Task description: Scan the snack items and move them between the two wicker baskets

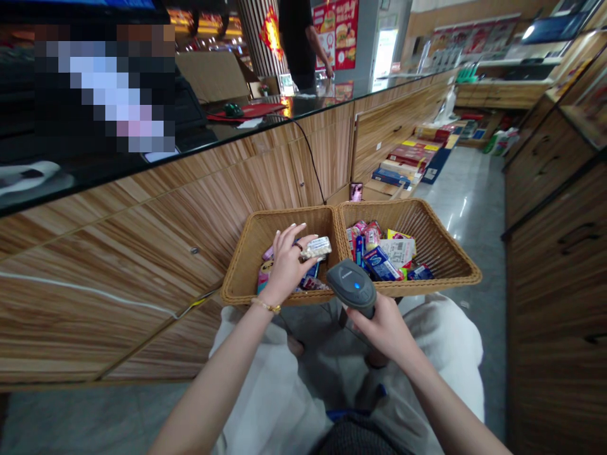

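My left hand (287, 265) is over the left wicker basket (237, 268), closed on a small whitish packet (317, 248) with a printed label. Packaged goods lie beneath that hand, partly hidden by it. Wrapped round the handle of a dark grey barcode scanner (351, 287) is my right hand (384, 325). A blue light glows on the scanner's top, and its head points toward the packet. To the right stands a second wicker basket (441, 253), joined side by side with the first. Colourful packets and a blue box (382, 264) fill part of it.
A wooden counter with a dark glossy top (208, 142) runs along the left and back. A black cable (310, 151) hangs down behind the baskets. Boxes (412, 151) are stacked beyond them. Wooden drawers (554, 253) line the right. Across the counter stands a person (298, 41).
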Demonstrator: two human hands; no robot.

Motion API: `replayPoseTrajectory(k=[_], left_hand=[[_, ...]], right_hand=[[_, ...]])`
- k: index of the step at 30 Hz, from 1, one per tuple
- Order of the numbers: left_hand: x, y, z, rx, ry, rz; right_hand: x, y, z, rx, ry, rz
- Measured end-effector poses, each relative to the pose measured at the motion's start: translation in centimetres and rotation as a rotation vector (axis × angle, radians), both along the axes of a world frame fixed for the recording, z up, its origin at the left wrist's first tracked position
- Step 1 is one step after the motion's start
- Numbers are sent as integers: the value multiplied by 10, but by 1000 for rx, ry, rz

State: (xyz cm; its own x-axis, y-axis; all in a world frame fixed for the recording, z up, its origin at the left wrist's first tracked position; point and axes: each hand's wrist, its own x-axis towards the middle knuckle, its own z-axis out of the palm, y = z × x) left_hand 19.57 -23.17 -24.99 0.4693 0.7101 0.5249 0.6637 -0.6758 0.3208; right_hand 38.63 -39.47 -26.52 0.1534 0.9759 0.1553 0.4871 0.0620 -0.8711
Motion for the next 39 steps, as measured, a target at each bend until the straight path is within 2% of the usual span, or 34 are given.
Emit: replayPoseTrajectory(k=[4,11,13,15,18,22,27,31,35,39], left_hand=[[24,4,16,8,-4,-56],[96,12,31,56,133,-244],[107,15,32,54,157,-253],[107,19,33,57,162,-233],[89,30,32,68,154,-169],[45,47,29,36,162,-34],[-12,66,22,9,285,82],[-46,80,11,-41,407,155],[-63,90,-2,-83,526,186],[-59,96,-17,-123,699,158]], right_hand=[[4,-4,2,20,-3,0],[10,-8,1,77,-3,-21],[12,-9,1,87,-3,-27],[14,-10,0,91,-3,-40],[16,-11,-3,72,-2,-50],[15,-10,-8,36,11,-37],[12,-8,-9,37,2,-23],[12,-6,-8,30,-11,-26],[13,-4,-8,33,-19,-28],[13,-1,-10,33,-13,-23]])
